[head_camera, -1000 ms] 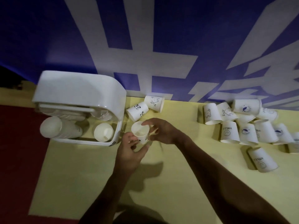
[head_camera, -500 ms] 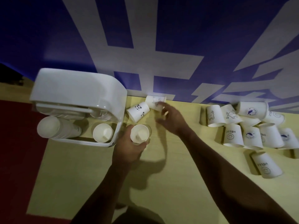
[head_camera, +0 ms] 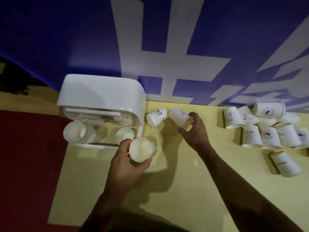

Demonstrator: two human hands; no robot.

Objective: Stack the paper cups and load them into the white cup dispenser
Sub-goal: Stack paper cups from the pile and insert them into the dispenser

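White paper cup (head_camera: 141, 150), mouth up, gripped in left hand (head_camera: 126, 168); right hand (head_camera: 195, 133) grasps tilted printed cup (head_camera: 179, 117)

The yellow bench (head_camera: 184, 190) carries the white dispenser (head_camera: 100, 94) at left, a panda cup (head_camera: 157, 117) on its side just beside it, a cluster of cups (head_camera: 270, 136) at right, and a HELLO cup (head_camera: 285, 164) lying apart, nearer.

Yellow tabletop (head_camera: 80, 181), red surface (head_camera: 25, 164) on its left, blue banner (head_camera: 50, 39) with white characters behind.
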